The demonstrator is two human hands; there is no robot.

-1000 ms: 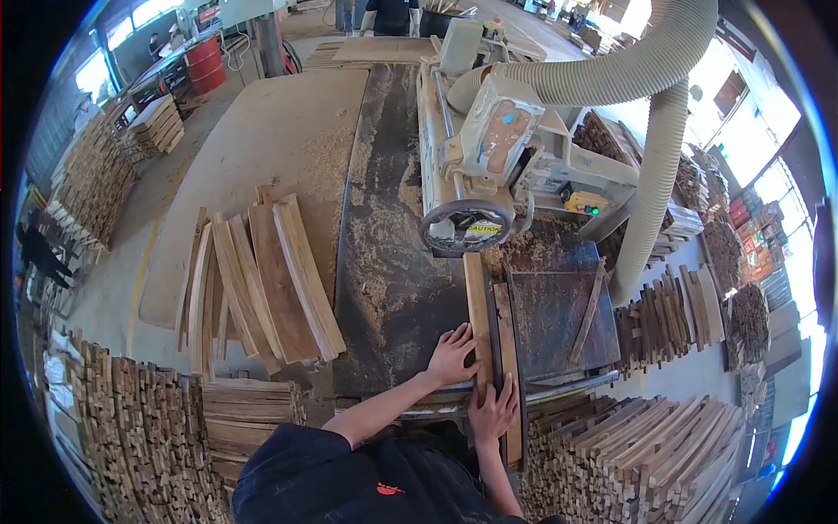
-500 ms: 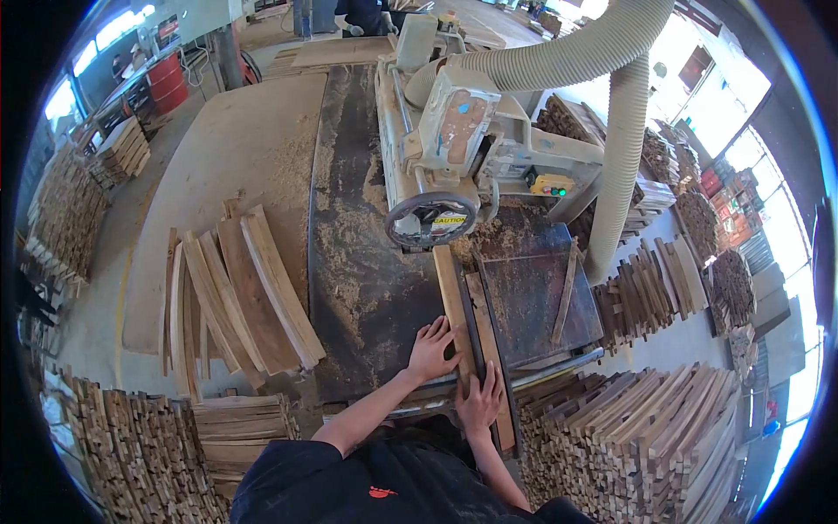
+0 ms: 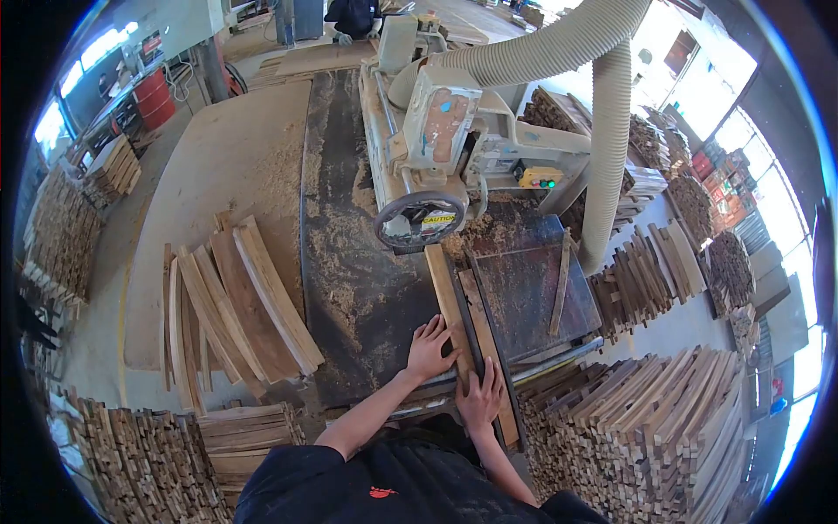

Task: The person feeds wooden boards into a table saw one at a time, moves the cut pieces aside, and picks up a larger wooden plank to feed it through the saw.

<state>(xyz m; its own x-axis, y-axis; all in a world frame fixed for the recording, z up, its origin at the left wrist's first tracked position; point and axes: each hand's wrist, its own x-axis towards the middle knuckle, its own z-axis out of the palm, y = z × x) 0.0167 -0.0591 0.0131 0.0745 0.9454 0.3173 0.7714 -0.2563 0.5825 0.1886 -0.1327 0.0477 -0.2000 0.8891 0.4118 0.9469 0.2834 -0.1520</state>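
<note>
A long wooden strip [image 3: 447,293] lies on the dark machine table, its far end by the black handwheel [image 3: 420,218] of the cutting machine. My left hand [image 3: 429,349] grips the strip from its left side, with fingertips and thumb against the wood. Closer to my body, my right hand [image 3: 480,402] is closed around the strip's near end, fingers pointing forward. A dark straight fence [image 3: 477,327] runs along the strip's right side. Just beyond that fence is a second narrow wood piece [image 3: 478,310]. The cutter itself is hidden under the machine head [image 3: 441,118].
Several curved boards [image 3: 240,301] lie at the left. Sawdust covers the black table [image 3: 340,262]. A loose stick [image 3: 560,284] rests on the right side. Large wood stacks [image 3: 646,428] stand right. A ribbed hose [image 3: 611,148] hangs overhead. Another person [image 3: 353,17] is behind the machine.
The camera view has shifted a little, so the machine and boards appear slightly farther left. Both hands keep their places on the strip, which shows no clear movement against the machine.
</note>
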